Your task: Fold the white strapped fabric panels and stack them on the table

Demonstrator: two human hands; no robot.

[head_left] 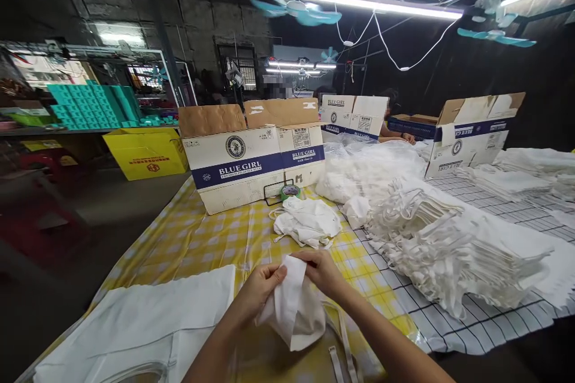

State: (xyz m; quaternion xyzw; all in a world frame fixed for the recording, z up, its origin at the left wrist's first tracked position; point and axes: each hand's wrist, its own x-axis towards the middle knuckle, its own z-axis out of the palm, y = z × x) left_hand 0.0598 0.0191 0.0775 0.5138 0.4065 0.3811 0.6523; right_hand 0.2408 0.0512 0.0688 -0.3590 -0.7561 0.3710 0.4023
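I hold a small white cloth bag (294, 311) above the yellow checked tablecloth (211, 239). My left hand (263, 287) pinches its upper left edge, fingers closed on the fabric. My right hand (322, 272) grips the top right edge, also closed on it. The bag's white straps (344, 341) hang down onto the table below my right wrist. A small heap of crumpled white bags (308, 221) lies just beyond my hands.
A flat white cloth (135, 323) lies at the near left. A long stack of folded white bags (449, 233) fills the right. An open "Blue Girl" carton (256, 155) and green tape roll (290, 191) stand ahead. Another person's arm (398, 137) rests behind more cartons (471, 131).
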